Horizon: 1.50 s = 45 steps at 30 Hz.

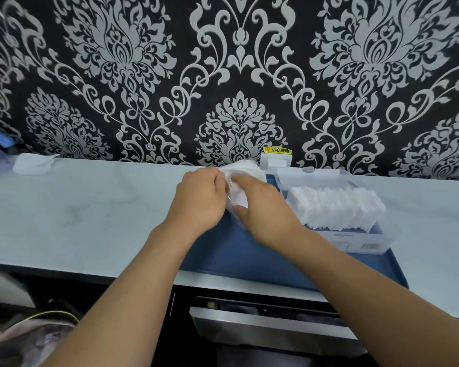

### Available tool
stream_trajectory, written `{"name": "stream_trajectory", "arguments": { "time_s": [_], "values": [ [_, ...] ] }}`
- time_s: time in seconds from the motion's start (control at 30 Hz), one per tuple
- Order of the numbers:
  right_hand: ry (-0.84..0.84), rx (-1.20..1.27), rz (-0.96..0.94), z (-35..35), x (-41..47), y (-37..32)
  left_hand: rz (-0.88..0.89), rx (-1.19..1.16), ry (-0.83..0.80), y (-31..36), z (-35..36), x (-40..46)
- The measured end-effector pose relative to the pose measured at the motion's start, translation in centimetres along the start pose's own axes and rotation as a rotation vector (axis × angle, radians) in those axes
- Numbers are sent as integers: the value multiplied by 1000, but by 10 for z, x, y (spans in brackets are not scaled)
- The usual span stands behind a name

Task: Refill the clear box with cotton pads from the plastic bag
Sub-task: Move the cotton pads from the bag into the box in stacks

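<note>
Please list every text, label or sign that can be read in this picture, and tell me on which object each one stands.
"小心触电" with a small warning symbol: on the yellow sticker atop the white wall socket.
Label with barcode on the front wall of the clear box: print too small and blurred to read.
Plastic bag held by both hands: no readable text visible.

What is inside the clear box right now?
The clear box holds a row of white cotton pads standing on edge, rising above its rim. Its floor beneath them is covered, so nothing else can be confirmed.
</note>
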State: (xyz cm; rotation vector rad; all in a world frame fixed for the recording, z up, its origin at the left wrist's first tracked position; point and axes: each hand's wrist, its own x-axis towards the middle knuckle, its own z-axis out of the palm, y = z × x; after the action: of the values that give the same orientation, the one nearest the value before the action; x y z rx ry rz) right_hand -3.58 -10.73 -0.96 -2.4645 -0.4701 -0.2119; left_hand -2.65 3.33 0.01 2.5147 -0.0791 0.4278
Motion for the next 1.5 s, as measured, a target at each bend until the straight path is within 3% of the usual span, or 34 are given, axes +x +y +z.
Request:
{"name": "stream_trajectory", "arguments": {
  "time_s": [0.13,0.4,0.6,0.7,0.77,0.83,0.97,1.03,1.13,1.27,1.33,1.5],
  "values": [
    [-50,-154,44,-4,7,9,18,86,-4,1,5,0],
    [-41,-359,-60,2,10,20,10,86,-34,3,5,2],
    [2,-306,-201,-13,2,6,-118,121,26,2,1,2],
    [110,-153,-244,-24,-6,-6,-171,118,72,-3,-5,3],
    [147,160,-161,-35,-11,-9,-191,99,75,-9,-8,4],
    [166,572,46,-51,-10,-1,-210,65,65,-13,-11,5],
    [85,1007,526,-86,-8,32,-230,-224,-17,-3,-25,1],
    [48,1117,640,-93,-10,45,-104,-375,61,13,-32,-5],
    [7,1182,640,-92,-10,47,52,-612,67,45,-19,-11],
    [-140,1023,546,-85,-13,39,-67,-658,-255,77,14,-14],
    [-162,983,514,-81,-15,37,-142,-700,-339,83,26,-12],
    [8,998,531,-74,-13,36,-412,-1162,-235,102,44,-6]
  ]
}}
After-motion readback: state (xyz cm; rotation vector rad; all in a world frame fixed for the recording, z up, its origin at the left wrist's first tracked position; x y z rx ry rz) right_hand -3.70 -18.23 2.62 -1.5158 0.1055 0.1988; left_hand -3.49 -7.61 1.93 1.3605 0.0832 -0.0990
